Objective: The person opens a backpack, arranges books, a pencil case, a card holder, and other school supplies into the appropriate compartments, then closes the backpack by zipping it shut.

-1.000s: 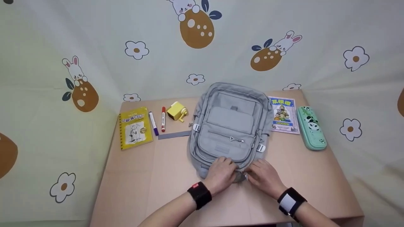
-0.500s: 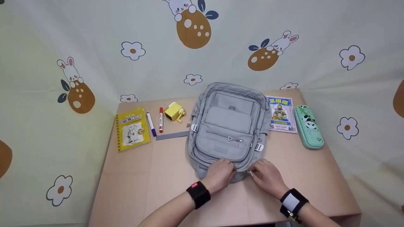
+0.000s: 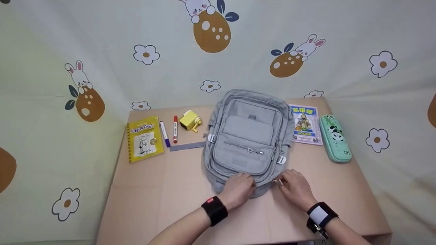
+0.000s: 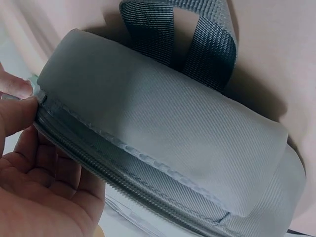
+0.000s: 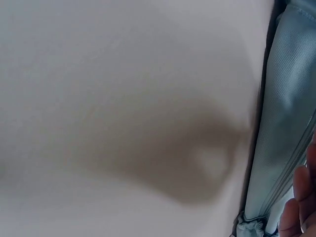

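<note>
Left hand grips the grey backpack at six o'clock; right hand pinches its zipper pull at five; fabric going slack could jam it.

Pale rabbit-print cloth backdrop: evenly, softly lit
Smooth tan tabletop: dim, soft-edged shadow
Grey webbing loop: sharp weave

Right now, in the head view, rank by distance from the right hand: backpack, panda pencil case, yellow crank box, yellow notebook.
Nearest to the right hand first:
1. backpack: right at the hand, on its left
2. panda pencil case: ahead, to the right
3. yellow crank box: left, beyond the backpack
4. yellow notebook: far left
</note>
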A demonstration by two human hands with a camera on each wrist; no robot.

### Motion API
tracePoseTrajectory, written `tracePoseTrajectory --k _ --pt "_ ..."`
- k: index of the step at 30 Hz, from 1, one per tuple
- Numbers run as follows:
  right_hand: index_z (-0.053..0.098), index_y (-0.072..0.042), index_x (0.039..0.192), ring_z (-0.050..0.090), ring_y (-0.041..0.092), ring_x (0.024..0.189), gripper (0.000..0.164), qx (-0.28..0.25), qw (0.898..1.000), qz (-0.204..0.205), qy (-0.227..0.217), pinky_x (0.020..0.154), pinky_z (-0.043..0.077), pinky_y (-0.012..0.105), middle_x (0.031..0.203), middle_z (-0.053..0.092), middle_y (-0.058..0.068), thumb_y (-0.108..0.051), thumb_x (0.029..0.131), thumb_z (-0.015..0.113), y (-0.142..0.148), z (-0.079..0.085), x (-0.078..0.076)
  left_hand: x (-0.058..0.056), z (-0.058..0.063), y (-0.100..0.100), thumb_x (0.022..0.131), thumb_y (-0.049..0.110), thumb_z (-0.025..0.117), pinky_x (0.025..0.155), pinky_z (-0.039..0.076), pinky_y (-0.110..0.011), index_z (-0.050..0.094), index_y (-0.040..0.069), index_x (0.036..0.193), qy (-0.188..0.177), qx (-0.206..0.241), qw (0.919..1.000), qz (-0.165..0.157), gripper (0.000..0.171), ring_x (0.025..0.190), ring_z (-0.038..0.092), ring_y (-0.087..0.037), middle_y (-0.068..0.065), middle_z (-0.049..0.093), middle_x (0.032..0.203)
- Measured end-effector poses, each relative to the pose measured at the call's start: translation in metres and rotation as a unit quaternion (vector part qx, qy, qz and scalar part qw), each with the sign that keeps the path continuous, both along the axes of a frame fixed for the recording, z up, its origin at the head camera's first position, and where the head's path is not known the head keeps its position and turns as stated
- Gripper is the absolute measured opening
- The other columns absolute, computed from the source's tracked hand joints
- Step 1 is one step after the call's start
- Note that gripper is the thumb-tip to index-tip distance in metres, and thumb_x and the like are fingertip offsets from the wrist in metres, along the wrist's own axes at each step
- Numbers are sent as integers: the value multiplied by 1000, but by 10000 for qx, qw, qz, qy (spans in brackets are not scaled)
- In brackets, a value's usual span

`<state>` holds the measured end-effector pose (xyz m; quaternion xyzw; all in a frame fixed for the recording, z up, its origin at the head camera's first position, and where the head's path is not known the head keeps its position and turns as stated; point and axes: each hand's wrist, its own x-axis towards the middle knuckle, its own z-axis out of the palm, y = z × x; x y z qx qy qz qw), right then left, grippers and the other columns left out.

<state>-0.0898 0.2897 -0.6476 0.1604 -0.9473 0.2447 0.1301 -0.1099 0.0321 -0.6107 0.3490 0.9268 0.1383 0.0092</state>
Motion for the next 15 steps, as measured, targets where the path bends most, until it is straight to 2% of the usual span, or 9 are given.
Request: tracePoseTrajectory --k 6,11,15 --pt "69 -21 89 51 11 74 20 -118 9999 -80 34 67 43 34 79 59 -12 -13 80 85 -2 -4 2 -4 5 10 91 32 72 65 47 -30 68 19 91 167 -44 9998 15 14 77 57 -14 7 60 84" --pt "70 -21 87 54 8 75 20 -236 9997 -77 67 66 46 31 81 64 -13 -14 78 88 -3 -7 5 -10 7 35 92 45 71 61 45 -31 67 19 91 124 -541 9984 65 27 74 55 -15 4 59 82" --pt "72 -20 86 57 9 76 21 -346 9993 -30 124 67 47 33 82 66 -12 -10 77 87 -4 -7 5 -14 6 52 92 45 72 61 46 -29 71 19 92 265 -890 9956 120 26 74 58 -15 4 65 83"
